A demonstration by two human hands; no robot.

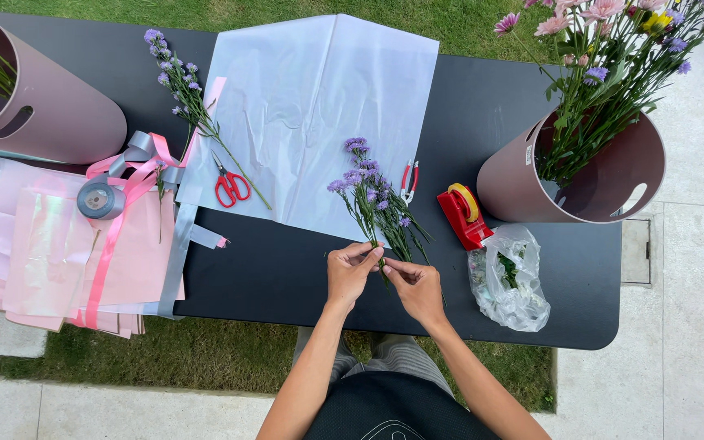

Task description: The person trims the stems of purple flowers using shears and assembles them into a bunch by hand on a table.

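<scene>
A small bunch of purple flowers (371,195) lies across the near edge of a white tissue sheet (311,106) on the black table (270,269). My left hand (350,269) pinches the green stems near their lower ends. My right hand (417,285) meets it from the right, fingertips on the same stems. Both hands hold the bunch just above the table top.
Red-handled scissors (231,187) and a second purple stem (181,90) lie on the left. Small red-handled snips (410,179), a red tape dispenser (464,213) and a clear plastic bag (508,277) sit to the right. Pink buckets (605,175) (50,106), pink wrapping sheets (50,244) and ribbon (101,198) flank them.
</scene>
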